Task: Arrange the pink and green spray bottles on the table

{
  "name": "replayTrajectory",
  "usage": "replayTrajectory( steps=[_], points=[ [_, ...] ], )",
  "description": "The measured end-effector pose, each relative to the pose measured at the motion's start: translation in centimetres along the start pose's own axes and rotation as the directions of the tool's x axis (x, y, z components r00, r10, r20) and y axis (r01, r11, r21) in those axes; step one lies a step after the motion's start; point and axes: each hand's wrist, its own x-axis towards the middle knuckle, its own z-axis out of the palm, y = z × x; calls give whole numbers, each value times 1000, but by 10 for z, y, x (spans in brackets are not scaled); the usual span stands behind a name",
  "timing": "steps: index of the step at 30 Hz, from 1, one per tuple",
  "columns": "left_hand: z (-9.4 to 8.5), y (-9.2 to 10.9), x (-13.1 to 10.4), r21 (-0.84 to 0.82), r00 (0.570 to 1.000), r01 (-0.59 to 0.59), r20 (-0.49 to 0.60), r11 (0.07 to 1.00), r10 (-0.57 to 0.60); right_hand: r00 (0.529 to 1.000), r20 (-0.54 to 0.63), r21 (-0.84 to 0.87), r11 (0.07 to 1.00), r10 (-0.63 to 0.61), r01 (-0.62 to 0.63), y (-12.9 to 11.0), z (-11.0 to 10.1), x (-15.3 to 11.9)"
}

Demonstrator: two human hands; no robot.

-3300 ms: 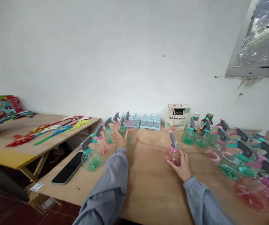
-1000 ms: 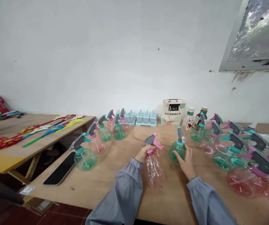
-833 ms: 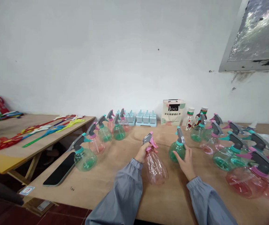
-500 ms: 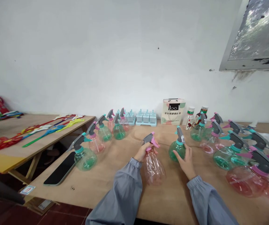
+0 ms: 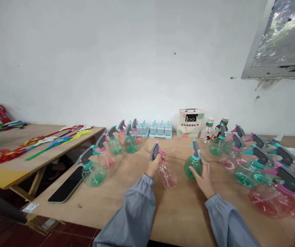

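My left hand (image 5: pixel 155 166) is closed around the neck of a clear pink spray bottle (image 5: pixel 168 175), just under its grey and pink trigger head. The bottle leans, its head tipped to the left and its base toward the right. To the right, my right hand (image 5: pixel 203 176) grips the round body of a green spray bottle (image 5: pixel 192 167) from its right side, thumb across the front. That bottle stands upright on the wooden table (image 5: pixel 126 202), with a grey and turquoise head. The fingers behind both bottles are partly hidden.
Several pink and green spray bottles (image 5: pixel 94 174) stand at left, beside a black phone (image 5: pixel 66 185). More spray bottles (image 5: pixel 273 200) crowd the right side. Behind are pale blue popsicle moulds (image 5: pixel 160 130), a paper bag (image 5: pixel 189 128) and a white-capped bottle (image 5: pixel 208 132). Another table (image 5: pixel 5 171) holds colourful flower-like crafts.
My left hand has tilted the pink bottle's head leftward, and its body has moved up and away from me. My right hand and the green bottle have barely moved.
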Motion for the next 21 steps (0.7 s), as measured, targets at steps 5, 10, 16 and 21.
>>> replayTrajectory(
  steps=[5,10,16,21],
  points=[
    [-39,19,9,120,974,-138,-163,983,157,1000,20,14,1000,4,-4,-1,0,0],
    [-101,18,27,303,850,-105,-467,947,243,1000,17,18,1000,11,-12,-2,0,0],
    [-147,14,48,383,784,-142,-520,913,340,1000,26,43,999,15,-16,-5,1,-2],
    [-152,13,65,443,770,-133,-517,887,374,999,29,59,998,23,-24,-5,1,-2]
  ],
)
